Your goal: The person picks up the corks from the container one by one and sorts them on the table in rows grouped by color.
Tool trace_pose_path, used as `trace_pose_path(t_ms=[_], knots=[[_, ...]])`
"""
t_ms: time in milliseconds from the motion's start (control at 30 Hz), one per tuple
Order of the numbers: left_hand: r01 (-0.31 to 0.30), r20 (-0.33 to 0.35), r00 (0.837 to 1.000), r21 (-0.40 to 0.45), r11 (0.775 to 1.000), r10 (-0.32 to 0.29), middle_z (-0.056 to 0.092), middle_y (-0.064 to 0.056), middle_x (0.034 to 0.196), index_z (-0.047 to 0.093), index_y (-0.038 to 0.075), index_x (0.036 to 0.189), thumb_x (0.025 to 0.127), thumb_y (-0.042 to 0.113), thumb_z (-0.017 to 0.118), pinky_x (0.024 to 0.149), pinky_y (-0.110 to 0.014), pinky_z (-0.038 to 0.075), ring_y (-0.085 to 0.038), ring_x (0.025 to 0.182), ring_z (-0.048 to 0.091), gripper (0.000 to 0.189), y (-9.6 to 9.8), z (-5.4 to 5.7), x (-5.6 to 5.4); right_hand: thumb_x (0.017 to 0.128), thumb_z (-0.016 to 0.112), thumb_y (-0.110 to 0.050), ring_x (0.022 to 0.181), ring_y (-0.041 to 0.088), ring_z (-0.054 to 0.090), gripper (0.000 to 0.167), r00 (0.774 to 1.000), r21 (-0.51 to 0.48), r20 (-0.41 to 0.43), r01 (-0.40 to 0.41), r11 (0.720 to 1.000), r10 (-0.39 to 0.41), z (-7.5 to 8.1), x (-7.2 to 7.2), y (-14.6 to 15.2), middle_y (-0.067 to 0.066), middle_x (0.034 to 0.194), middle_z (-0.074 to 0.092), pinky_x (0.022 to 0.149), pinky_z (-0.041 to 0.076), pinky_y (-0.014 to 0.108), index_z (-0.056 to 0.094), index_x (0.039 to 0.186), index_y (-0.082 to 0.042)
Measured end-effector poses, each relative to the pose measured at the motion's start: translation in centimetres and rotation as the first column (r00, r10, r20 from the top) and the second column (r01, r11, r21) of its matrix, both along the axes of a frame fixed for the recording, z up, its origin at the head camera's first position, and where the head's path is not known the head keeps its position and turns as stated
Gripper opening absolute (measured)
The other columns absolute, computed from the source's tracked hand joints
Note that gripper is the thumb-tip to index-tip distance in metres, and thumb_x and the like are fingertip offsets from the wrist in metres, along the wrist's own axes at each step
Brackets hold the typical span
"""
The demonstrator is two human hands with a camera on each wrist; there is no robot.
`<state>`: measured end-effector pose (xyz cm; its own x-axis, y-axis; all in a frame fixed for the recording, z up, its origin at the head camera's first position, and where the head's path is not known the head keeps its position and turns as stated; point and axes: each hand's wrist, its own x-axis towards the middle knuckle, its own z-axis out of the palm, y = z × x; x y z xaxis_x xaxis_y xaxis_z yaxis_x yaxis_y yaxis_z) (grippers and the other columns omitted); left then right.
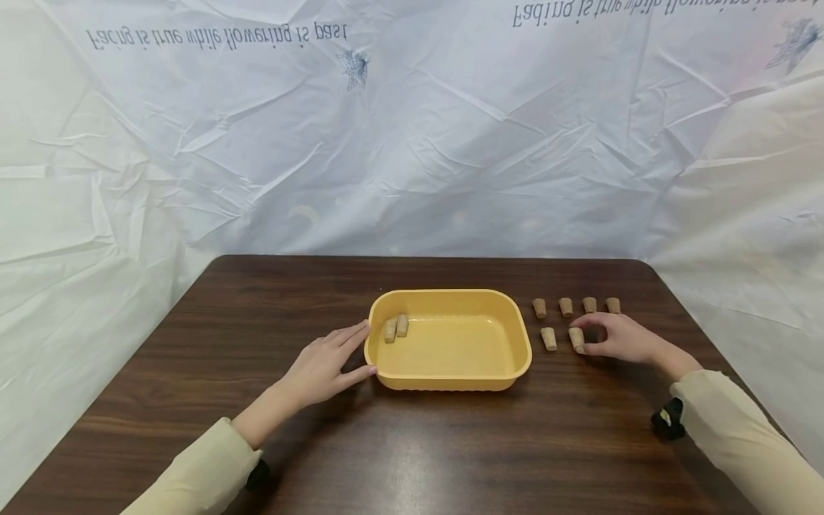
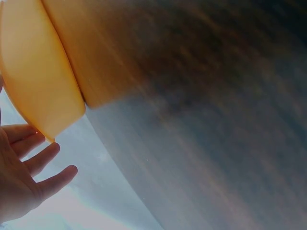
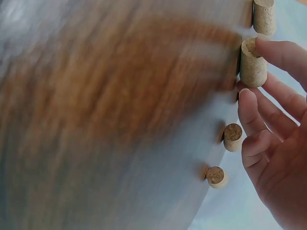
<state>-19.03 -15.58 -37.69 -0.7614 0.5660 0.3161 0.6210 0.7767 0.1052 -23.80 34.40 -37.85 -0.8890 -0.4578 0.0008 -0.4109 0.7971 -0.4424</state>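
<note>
At the left end of a yellow tub (image 1: 450, 383), my left hand (image 1: 324, 365) touches the rim with fairly straight, spread fingers. Two corks (image 1: 396, 328) lie side by side on the tub floor near that end. My right hand (image 1: 619, 338) has thumb and fingers at the two ends of a cork (image 1: 576, 339) in the front row, pinching it. In the right wrist view the thumb presses the top end of this cork (image 3: 253, 67). Another cork (image 1: 548, 339) lies just left of it.
Behind the right hand runs a back row of several corks (image 1: 566, 307) on the dark wooden table (image 1: 412, 443). White printed sheeting (image 1: 412, 143) hangs behind the table and at both sides.
</note>
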Motion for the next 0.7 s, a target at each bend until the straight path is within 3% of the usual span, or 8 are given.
trace_pose_path(t_ms=[533,700], knots=[[-0.002,0.005,1.000,0.014,1.000,0.002,0.038,-0.004,0.135,0.040,0.008,0.134,0.084,0.055,0.047,0.080,-0.047,0.041,-0.025,0.113,0.044,0.068,0.00,-0.03,-0.05,0.080,0.066,-0.026,0.058,0.010,0.044,0.045,1.000,-0.023,0.007,-0.008,1.000,0.009,-0.03,-0.07,-0.16,0.006,0.098,0.054,0.051,0.038,0.027,0.054,0.115,0.000],[0.000,-0.009,1.000,0.017,1.000,0.000,0.039,-0.005,0.134,0.041,0.008,0.133,0.083,0.054,0.049,0.080,-0.047,0.041,-0.026,0.112,0.045,0.068,0.01,0.01,-0.04,0.080,0.066,-0.020,0.060,0.010,0.047,0.040,0.999,-0.043,-0.043,-0.026,0.999,0.024,0.38,-0.44,-0.23,0.010,0.102,0.056,0.052,0.040,0.027,0.055,0.114,0.000]])
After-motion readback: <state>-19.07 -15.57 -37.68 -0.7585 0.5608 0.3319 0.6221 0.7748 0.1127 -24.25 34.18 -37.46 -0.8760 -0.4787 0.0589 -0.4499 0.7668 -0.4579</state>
